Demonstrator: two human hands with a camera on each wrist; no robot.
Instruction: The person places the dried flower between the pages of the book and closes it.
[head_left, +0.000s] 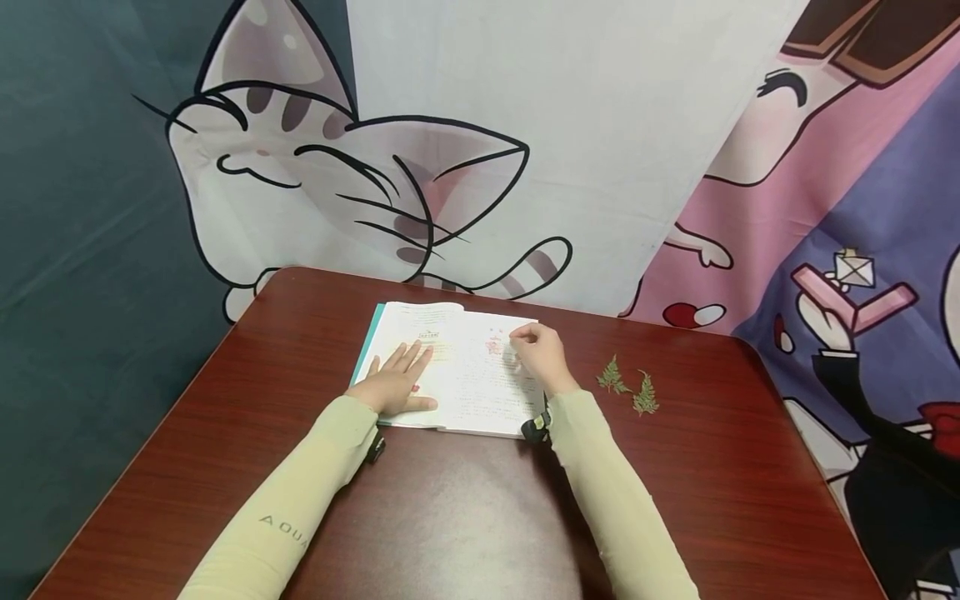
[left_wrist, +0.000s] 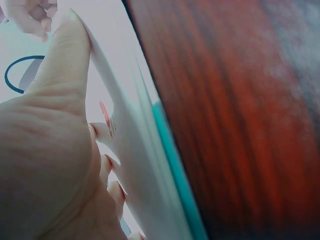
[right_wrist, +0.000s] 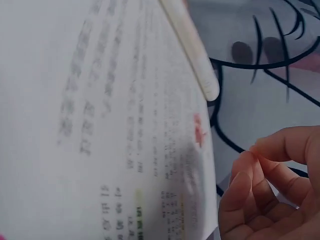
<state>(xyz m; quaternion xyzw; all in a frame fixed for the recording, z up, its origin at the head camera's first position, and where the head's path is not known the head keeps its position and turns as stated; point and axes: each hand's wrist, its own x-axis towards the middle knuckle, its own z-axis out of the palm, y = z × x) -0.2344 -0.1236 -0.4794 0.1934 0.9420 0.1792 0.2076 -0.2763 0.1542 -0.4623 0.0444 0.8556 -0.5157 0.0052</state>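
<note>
Centrally, left hand (head_left: 396, 385) lying flat, fingers straight and spread, pressing down the left-hand page of an open book (head_left: 457, 367); in the left wrist view, thumb (left_wrist: 62, 55) resting along the page edge, teal cover (left_wrist: 175, 170) showing beneath the page stack. Right hand (head_left: 542, 357) hovering over the right-hand page, fingers (right_wrist: 250, 185) curled with tips pinched together; whether pinching a page corner, something small, or nothing at all, not being resolvable in any view. Book lying open near the middle of the desk (head_left: 225, 433), toward its far edge, printed pages facing up, red marks (head_left: 493, 343) showing near the spine. Two small green fern sprigs (head_left: 628, 387) lying on the desk just to the right of the book, apart from both hands and from each other.

Handling, judged from appearance: pages looking thin, light and flexible, likely creasing or tearing under a rough pull; best taken by a free corner or outer edge between thumb and fingertip, with the opposite page held flat as now. Sprigs looking dry, flat and brittle, likely crumbling if squeezed; best lifted gently by the stem end.

Behind the desk, a hanging cloth printed with a cartoon cat (head_left: 315, 175).
</note>
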